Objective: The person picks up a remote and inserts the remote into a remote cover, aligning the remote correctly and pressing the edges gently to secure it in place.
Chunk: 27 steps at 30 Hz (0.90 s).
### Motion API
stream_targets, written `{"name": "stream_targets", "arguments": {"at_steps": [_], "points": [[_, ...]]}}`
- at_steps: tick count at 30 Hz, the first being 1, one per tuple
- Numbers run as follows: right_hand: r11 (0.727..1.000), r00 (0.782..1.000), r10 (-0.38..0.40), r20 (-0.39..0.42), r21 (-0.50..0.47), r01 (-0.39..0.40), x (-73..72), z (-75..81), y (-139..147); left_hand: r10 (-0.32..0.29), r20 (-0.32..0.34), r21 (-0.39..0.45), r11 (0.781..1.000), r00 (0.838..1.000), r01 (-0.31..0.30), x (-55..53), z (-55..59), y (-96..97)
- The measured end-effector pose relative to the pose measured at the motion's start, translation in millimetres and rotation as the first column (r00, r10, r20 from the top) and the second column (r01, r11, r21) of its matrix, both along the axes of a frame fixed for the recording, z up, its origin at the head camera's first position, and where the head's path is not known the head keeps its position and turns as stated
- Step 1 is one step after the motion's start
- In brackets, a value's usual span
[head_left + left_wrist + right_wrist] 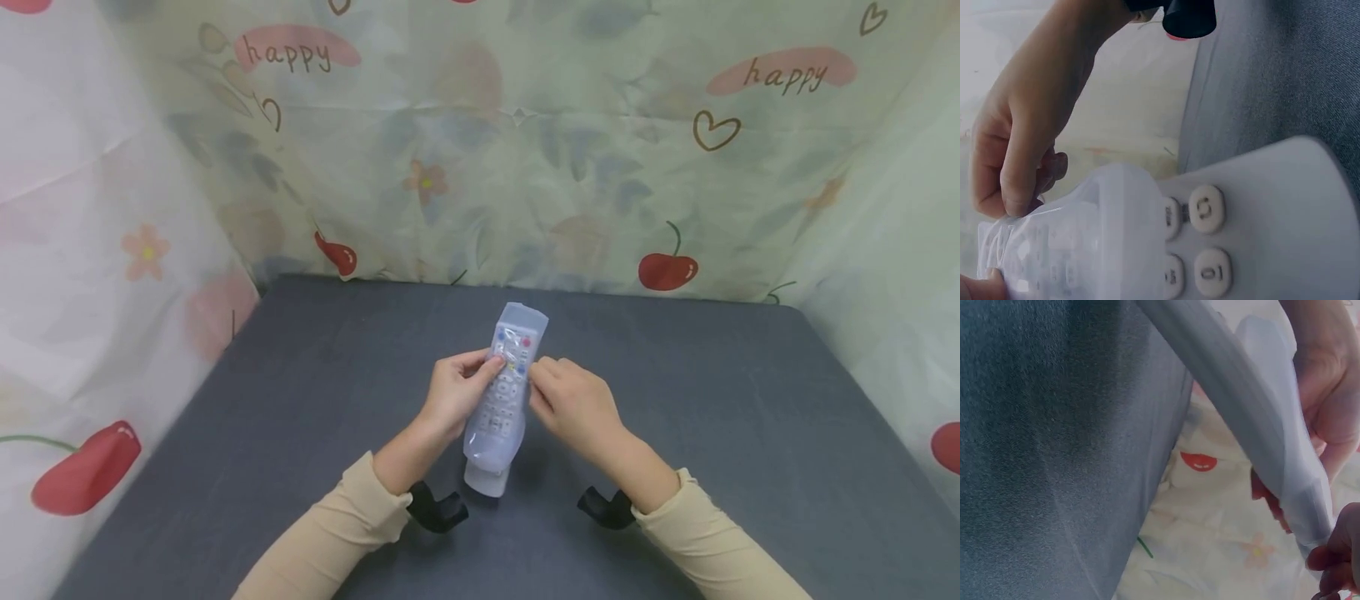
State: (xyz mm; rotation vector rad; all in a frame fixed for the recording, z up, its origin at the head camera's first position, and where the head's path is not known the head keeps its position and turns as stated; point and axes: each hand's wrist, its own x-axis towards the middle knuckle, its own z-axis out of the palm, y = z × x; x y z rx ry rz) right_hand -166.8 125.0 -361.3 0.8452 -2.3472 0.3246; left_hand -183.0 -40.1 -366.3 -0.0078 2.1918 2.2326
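A white remote control [486, 482] with rows of buttons sits partly inside a translucent sleeve-like cover [495, 450], held raised and tilted over the table. Its bottom end sticks out bare past the cover's rim, and the left wrist view shows two pale buttons [1207, 209] on that part. My left hand [453, 396] grips the covered remote from the left, thumb across the front and fingers behind. On the other side, my right hand [576, 407] pinches the cover's right edge with curled fingers. In the right wrist view, the right fingertips [1329, 556] meet the cover's far end.
Beneath the hands lies a dark grey table [337, 333]. Patterned fabric [517, 167] with cherries and flowers hangs behind it and along both sides. Black wrist mounts [438, 510] project inward near each cuff.
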Motion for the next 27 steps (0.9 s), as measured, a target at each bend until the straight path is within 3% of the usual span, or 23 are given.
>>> {"name": "stream_targets", "arguments": {"at_steps": [3,8,12,16,18,23,27], "points": [[1.0,1.0,0.005,-0.026,0.001,-0.005,1.1,-2.3,0,-0.015,0.012,0.005,1.0,1.0,0.015,-0.6,0.3,-0.9],[0.996,0.999,-0.039,-0.021,-0.076,0.037,7.7,-7.1,-3,-0.059,-0.028,-0.036,0.998,0.998,0.058,-1.7,3.6,-3.4],[0.982,0.994,-0.028,0.105,-0.184,0.048,13.3,-13.3,-9,-0.05,-0.067,-0.077,0.996,0.997,0.044,-1.2,7.1,-4.0],[0.947,0.94,0.058,0.336,-0.316,0.054,18.0,-19.2,-17,0.009,-0.1,-0.081,0.997,0.995,-0.018,-0.4,7.9,-1.9],[0.924,0.916,0.101,0.387,-0.379,0.058,18.7,-20.7,-19,0.028,-0.11,-0.072,0.997,0.994,-0.036,-0.2,8.1,-0.3],[0.873,0.913,0.172,0.37,-0.486,0.032,13.6,-21.8,-20,0.038,-0.123,-0.058,0.997,0.992,-0.045,0.0,9.4,2.6],[0.841,0.897,0.209,0.39,-0.54,0.039,8.7,-21.5,-17,0.01,-0.133,-0.081,0.997,0.991,-0.02,0.5,11.0,1.6]]}}
